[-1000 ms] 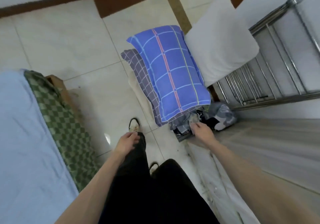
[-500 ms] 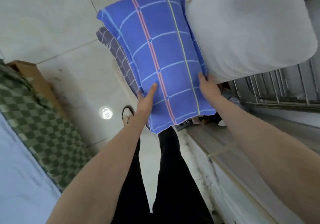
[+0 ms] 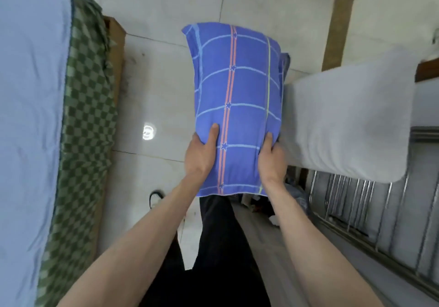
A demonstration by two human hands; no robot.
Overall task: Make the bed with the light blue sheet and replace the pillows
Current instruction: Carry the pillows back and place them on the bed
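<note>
A blue checked pillow (image 3: pixel 237 88) with orange and yellow stripes hangs in the air over the tiled floor, held by its near end. My left hand (image 3: pixel 202 154) grips its left edge, thumb on top. My right hand (image 3: pixel 270 157) grips its right edge the same way. The bed lies along the left, covered by the light blue sheet (image 3: pixel 28 116), with a green checked blanket (image 3: pixel 83 121) hanging over its side. A white pillow (image 3: pixel 351 121) lies to the right of the blue one.
A metal rack (image 3: pixel 370 211) stands at the right under the white pillow, with a grey surface (image 3: pixel 273 254) beside it. Dark clothes (image 3: pixel 292 195) lie low behind the blue pillow. A wooden bed frame corner (image 3: pixel 116 38) juts out. My legs and a shoe (image 3: pixel 154 198) are below.
Both hands closed on the blue pillow and lifted it off the pile. The view swung left, so the bed now fills the left side; the grey checked pillow beneath is out of sight.
</note>
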